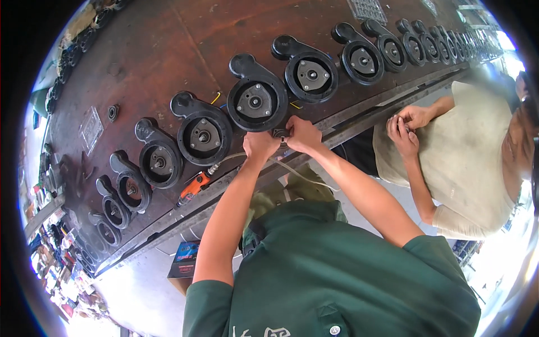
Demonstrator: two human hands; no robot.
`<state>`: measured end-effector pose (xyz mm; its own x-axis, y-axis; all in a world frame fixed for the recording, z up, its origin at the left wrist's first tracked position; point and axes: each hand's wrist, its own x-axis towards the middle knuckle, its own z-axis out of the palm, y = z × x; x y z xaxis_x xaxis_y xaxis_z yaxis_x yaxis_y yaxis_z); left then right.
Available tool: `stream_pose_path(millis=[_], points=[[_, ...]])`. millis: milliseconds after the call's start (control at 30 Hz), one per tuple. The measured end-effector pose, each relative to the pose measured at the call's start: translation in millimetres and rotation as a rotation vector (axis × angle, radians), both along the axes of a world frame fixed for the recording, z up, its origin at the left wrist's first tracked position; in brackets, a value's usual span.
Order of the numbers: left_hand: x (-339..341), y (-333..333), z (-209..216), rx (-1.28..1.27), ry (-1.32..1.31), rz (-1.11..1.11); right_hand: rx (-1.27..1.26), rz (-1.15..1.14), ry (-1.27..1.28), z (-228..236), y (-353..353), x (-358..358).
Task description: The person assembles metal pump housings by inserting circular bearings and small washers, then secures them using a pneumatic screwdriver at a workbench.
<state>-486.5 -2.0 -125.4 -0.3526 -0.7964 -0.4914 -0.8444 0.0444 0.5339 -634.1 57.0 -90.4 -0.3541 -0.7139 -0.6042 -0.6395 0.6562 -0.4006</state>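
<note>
At the table's near edge, my left hand (262, 145) and my right hand (303, 135) are close together with fingers curled in. Between them is a small dark metal part (282, 135) with a lighter centre. Both hands grip it from the sides, and my fingers hide most of its shape. Just beyond lies a round black housing (257, 101) with a metal plate and a central shaft. Another black housing (312, 74) sits to its right, and one more housing (204, 136) to its left.
Several similar housings line the brown table (168, 39). An orange air tool (194, 187) with a hose (300, 173) lies at the near edge, left of my hands. A co-worker (449, 151) stands at right, hands together. A box (184, 259) sits below the table edge.
</note>
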Motion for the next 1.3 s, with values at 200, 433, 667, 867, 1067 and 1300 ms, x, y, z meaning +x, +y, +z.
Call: stream_pose_path(millis=[200, 433, 667, 867, 1067, 1300], points=[[-12.4, -12.7, 17.3, 0.133, -0.073, -0.019, -0.104, -0.023, 0.017, -4.9, 0.2, -7.1], [44.9, 15.1, 21.1, -0.196, 0.437, 0.277, -0.506, 0.012, 0.012, -23.7, 46.5, -3.8], [115.5, 71.9, 33.7, -0.201, 0.433, 0.464, -0.454, 0.114, 0.28, 2.4, 51.6, 38.2], [146.3, 110.9, 13.2, -0.041, 0.469, 0.547, -0.392, 0.102, 0.464, 18.4, 47.4, -0.5], [131.9, 105.9, 26.8, -0.015, 0.519, 0.52, -0.869, 0.036, 0.492, 69.5, 92.6, -52.8], [58.8, 89.2, 32.0, 0.085, 0.672, 0.319, -0.646, -0.586, 0.713, 123.3, 125.8, -198.9]])
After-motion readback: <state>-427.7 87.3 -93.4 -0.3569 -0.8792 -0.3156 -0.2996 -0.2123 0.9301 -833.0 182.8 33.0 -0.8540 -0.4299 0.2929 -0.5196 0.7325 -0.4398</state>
